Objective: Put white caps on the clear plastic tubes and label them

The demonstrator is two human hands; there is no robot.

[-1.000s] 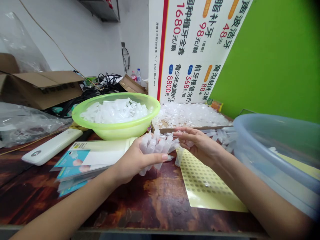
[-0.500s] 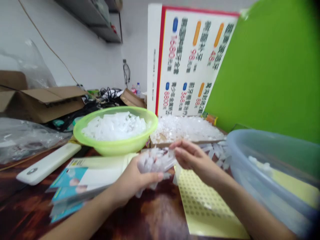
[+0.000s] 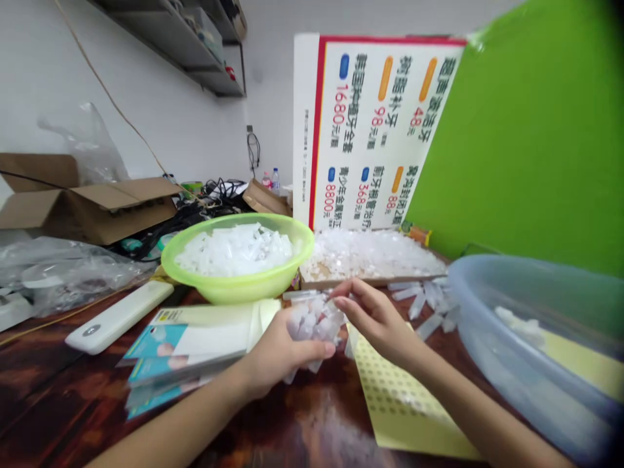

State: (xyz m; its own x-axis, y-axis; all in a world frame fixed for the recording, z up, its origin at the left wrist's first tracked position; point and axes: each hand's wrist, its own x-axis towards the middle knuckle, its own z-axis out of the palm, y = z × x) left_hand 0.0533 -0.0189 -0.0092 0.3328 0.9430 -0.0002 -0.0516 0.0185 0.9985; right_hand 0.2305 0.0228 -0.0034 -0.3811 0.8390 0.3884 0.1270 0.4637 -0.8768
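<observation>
Across the dark wooden table (image 3: pixel 63 383), a pale blue tub (image 3: pixel 507 364) sits right of a lime-green bowl (image 3: pixel 238 292) heaped with white plastic pieces (image 3: pixel 234 250). The left hand (image 3: pixel 285 357) closes round a bunch of clear plastic tubes (image 3: pixel 314 322) above the table; the half-open right hand (image 3: pixel 375 318) seems to touch them at its fingertips.

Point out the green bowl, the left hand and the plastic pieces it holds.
green bowl (image 3: pixel 238 290), head view, outer wall
left hand (image 3: pixel 277 354), head view, middle
plastic pieces (image 3: pixel 312 323), head view, middle
</observation>
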